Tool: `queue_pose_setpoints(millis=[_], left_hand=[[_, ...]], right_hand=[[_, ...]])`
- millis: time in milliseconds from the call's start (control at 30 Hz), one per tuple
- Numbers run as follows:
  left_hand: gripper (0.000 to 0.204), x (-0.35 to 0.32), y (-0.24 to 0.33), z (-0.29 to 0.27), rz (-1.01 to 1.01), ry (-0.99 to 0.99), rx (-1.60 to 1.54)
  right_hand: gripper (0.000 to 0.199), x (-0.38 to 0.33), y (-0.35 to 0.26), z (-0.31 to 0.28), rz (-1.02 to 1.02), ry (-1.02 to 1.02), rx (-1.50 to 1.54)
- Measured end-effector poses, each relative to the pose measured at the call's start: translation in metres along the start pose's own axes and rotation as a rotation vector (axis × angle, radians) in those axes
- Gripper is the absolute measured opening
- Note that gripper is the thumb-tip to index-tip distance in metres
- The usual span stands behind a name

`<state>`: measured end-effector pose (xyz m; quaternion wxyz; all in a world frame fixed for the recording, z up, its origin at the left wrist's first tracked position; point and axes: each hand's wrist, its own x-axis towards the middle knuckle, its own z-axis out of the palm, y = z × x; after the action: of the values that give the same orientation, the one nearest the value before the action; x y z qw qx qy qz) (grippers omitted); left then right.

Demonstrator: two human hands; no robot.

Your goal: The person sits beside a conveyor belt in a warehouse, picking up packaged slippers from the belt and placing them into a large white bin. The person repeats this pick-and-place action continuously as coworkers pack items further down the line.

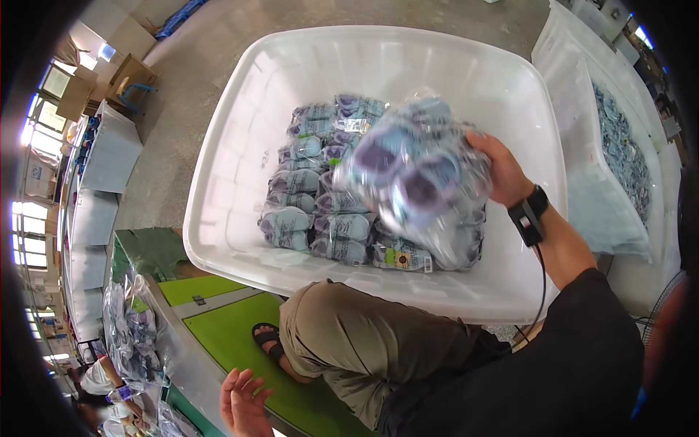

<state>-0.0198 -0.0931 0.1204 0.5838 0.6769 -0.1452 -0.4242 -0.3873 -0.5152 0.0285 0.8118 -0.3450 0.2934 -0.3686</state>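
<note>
Two bare hands are in play, and it's the right hand (504,171) doing the work, clamped on the right-hand edge of a clear plastic bag (415,178), gathered film caught in its grip, though just where each fingertip presses is hard to tell! That bag, blurred and glinting, hangs tilted over a big white tub (404,36), with pale blue shoes showing purple insides through the plastic. Below it, rows of wrapped shoe packs (291,229) fill the left and middle of the tub floor, side by side, and the near row shows off a green label (399,259). Over to the left hand (246,408), holding nothing, fingers apart and loosely curled, poised low beside a bright green panel (240,320) and well apart from the tub. A black wristband (529,217) sits on the right wrist, its cable (545,280) trailing toward the lap. Out right, another white bin (582,189) carries a bluish heap (622,146); down left, a co-worker (109,379) bends near a pile of clear-bagged goods (135,335)
</note>
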Motion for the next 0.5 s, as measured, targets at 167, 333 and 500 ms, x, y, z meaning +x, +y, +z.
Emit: queue_pose_setpoints(millis=[167, 333, 500], left_hand=[[0.047, -0.023, -0.009, -0.045, 0.018, 0.099, -0.028], [0.046, -0.044, -0.022, -0.078, -0.01, 0.168, -0.056], [0.046, -0.084, -0.037, -0.104, -0.015, 0.433, 0.006]], right_hand=[[0.043, 0.086, 0.058, -0.087, -0.052, 0.185, -0.068], [0.063, 0.107, 0.151, -0.203, 0.457, 0.43, -0.884], [0.053, 0.087, 0.172, -0.175, 0.548, 0.269, -0.736]])
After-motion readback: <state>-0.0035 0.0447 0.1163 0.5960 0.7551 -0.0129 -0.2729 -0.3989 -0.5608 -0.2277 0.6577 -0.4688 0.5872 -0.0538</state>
